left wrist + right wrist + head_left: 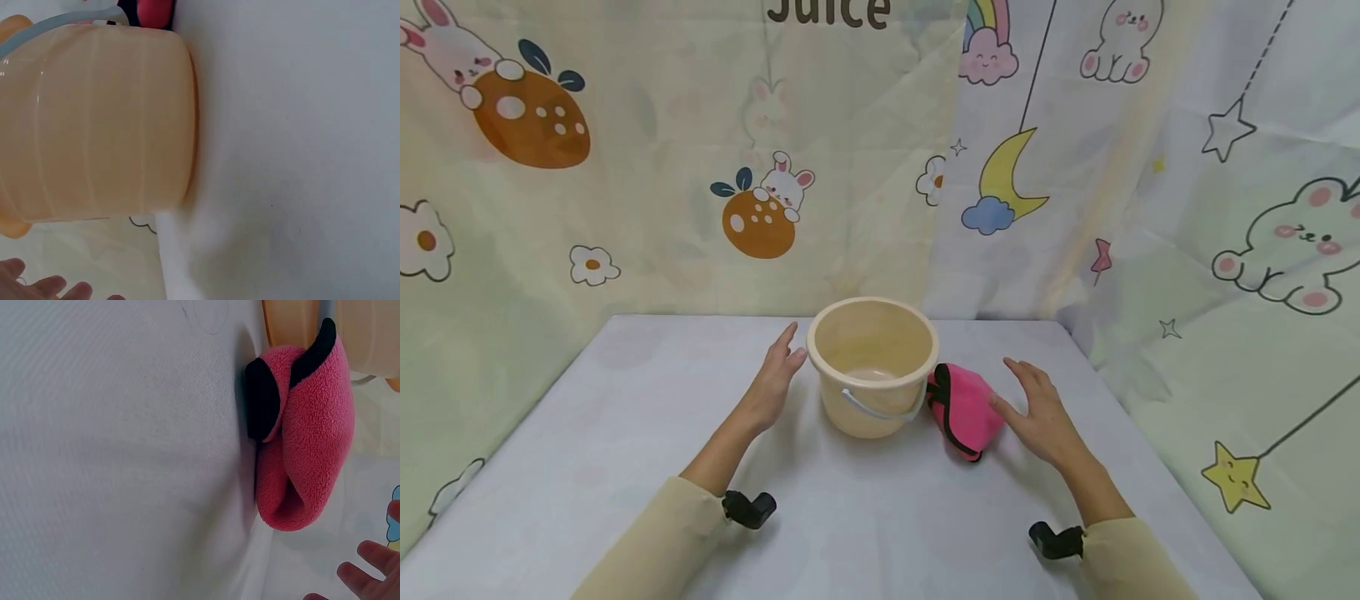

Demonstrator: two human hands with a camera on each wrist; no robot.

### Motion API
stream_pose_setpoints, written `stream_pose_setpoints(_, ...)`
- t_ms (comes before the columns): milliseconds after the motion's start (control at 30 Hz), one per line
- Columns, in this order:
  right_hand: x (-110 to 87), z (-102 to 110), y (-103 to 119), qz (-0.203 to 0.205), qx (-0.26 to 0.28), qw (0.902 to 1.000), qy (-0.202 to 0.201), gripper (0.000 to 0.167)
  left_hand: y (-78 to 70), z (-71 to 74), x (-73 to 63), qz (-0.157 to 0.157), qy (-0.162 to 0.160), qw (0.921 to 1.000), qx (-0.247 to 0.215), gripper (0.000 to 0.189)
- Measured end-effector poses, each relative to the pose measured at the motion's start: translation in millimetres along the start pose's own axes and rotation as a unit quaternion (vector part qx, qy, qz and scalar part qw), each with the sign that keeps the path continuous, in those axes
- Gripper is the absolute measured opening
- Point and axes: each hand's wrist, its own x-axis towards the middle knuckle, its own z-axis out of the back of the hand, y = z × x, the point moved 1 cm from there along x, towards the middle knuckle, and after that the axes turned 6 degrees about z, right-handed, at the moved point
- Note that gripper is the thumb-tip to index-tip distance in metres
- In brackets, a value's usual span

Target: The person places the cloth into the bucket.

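Observation:
A cream plastic bucket (868, 408) stands upright at the back middle of the table, its pale grey handle (880, 412) hanging down the front. Against its right side leans a folded pink cloth (973, 408) with black edging; the right wrist view shows the fuzzy cloth (315, 425) close up. My left hand (772, 383) is raised just left of the bucket, fingers extended and holding nothing. On the other side, my right hand (1041, 417) hovers beside the cloth with fingers spread and nothing in them. Whether its thumb touches the cloth, I cannot tell.
The table (625, 433) has a white cover. Behind it hangs a printed curtain (865, 275) with cartoon rabbits and fruit, and another printed cloth wall (1187, 375) runs along the right. Black cameras are strapped to both wrists.

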Motion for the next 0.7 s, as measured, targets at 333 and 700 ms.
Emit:
stream_pose_setpoints(333, 8.0, -11, 11, -0.002, -0.017, 0.9989, 0.044, 0.078, -8.6, -13.5, 8.1, -0.013, 0.031, 0.9975, -0.063, 0.077)
stream_pose_setpoints(700, 16.3, -28, 9, -0.027, -0.003, 0.9942, 0.104, 0.082, -11.2, -25.1, 9.1, 0.018, 0.037, 0.9933, -0.108, 0.077)
